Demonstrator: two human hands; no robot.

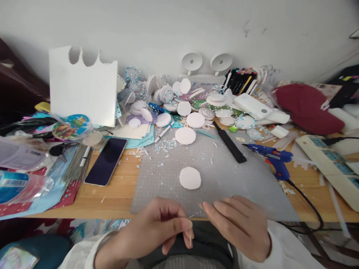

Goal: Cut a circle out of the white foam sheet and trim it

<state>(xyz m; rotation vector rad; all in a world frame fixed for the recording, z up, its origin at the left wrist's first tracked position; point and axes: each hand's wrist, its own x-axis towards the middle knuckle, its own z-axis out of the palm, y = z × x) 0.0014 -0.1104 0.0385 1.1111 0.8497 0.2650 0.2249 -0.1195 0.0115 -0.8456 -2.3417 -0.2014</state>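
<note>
My left hand (157,228) is closed in a pinch at the front edge of the table. A thin pale stick (190,237) points down from between its thumb and fingers. From the same fingertips a fine, blurred strand (196,214) runs toward my right hand (238,226). That hand has its fingers stretched out over the mat's front edge; whether it touches the strand I cannot tell. Just beyond both hands, a white disc with a rough edge (190,178) lies flat on the grey cutting mat (159,186). Another white disc (185,135) lies farther back.
A blue glue gun (269,155) and a black knife-like tool (230,144) lie right of centre. On the left are a phone (106,161) and an upright white board (84,89). Discs and scraps crowd the back; a power strip (331,160) lies at right.
</note>
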